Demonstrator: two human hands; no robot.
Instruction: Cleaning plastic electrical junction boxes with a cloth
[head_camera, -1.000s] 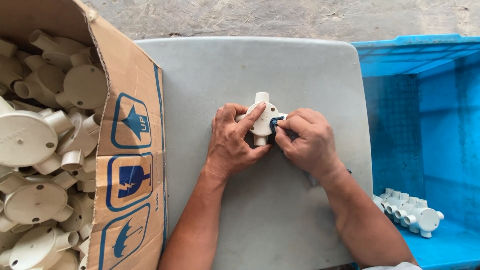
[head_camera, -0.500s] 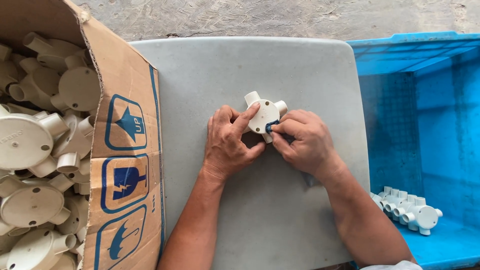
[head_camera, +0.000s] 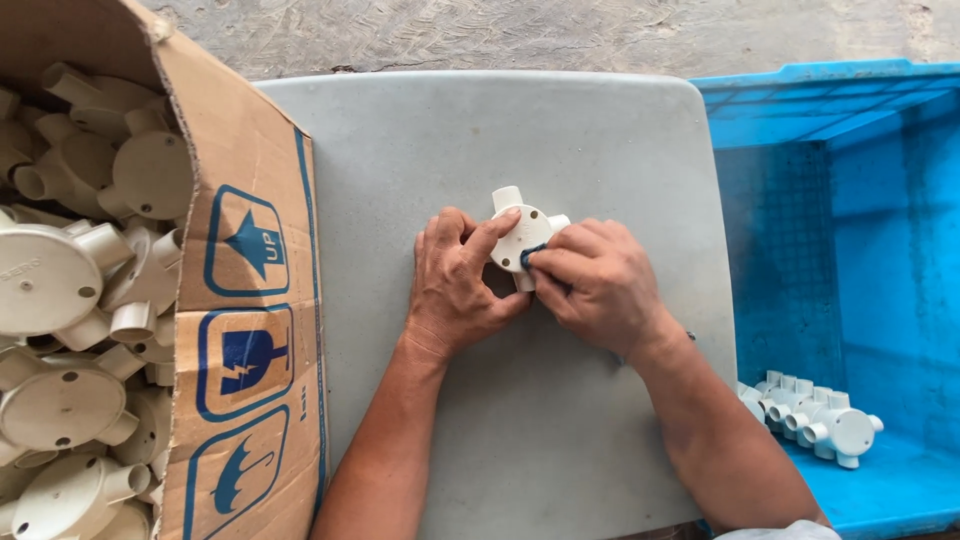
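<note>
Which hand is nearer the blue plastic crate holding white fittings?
Right. The right hand lies between the blue plastic crate and the left hand, which is farther away.

Bright even daylight — soft shadows, sharp focus.

Cardboard box (head_camera: 250, 300) of fittings (head_camera: 60, 280) left, blue crate (head_camera: 850, 230) right.

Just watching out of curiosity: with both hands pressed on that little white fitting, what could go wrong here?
1. The round junction box lies loose on the grey table, pinned only by the left hand; it might spin or slide away.
2. The right hand presses a small dark blue piece against the box; it could slip and the fingers might scrape on a spout.
</note>
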